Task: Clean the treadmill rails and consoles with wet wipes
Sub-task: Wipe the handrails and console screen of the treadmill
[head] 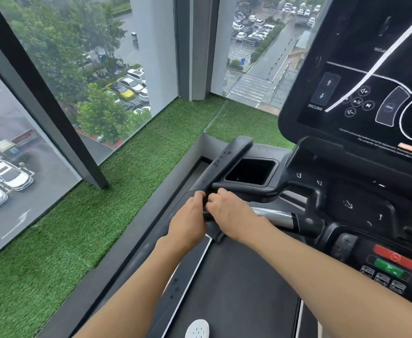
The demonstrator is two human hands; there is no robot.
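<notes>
Both your hands meet at the near end of the black handrail point(226, 159), centre of the frame. Your left hand point(187, 220) curls its fingers onto the rail from the left. Your right hand point(226, 213) curls over it from the right, knuckles nearly touching. No wet wipe shows. It may be bunched under your fingers, but that cannot be told.

Wet specks on the rail's upper stretch suggest you are early in the job, working this one rail. The console point(361, 76) at upper right and the button panel point(392, 262) at lower right look like work yet to come.

The rail runs free toward upper centre, so a stroke along it has open room. Mind the lip of the cup pocket point(251, 170) touching its right side and the chrome bar point(275, 217) just beside your right wrist. To the left lie the grass strip point(139, 154) and the window glass point(90, 69), well apart.
</notes>
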